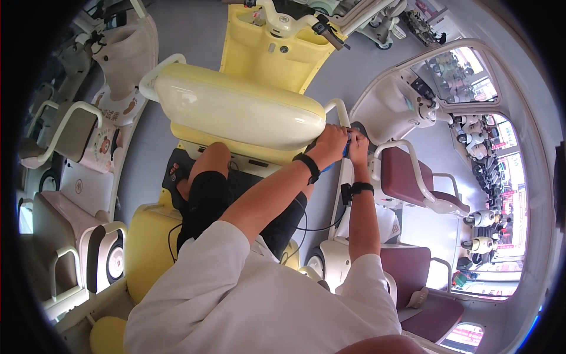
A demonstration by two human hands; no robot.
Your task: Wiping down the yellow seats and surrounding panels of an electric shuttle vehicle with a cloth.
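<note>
My left hand point(332, 143) and my right hand point(358, 147) are close together at the right end of a cream and yellow padded seat back point(236, 106). Both have their fingers curled in, beside the lower part of a white armrest bar point(338, 107). A small dark piece shows between the fingers, but its kind is hidden. Something blue point(329, 167) peeks out just below my left hand. I cannot make out whether it is a cloth or another item. Each wrist wears a black band.
A yellow scooter front point(277, 44) with handlebars stands beyond the seat back. Pale vehicles with brown seats point(56, 227) line the left side; maroon seats point(404, 177) stand to the right. A thin black cable point(303, 229) hangs by my legs. A windowed white panel point(460, 76) curves along the right.
</note>
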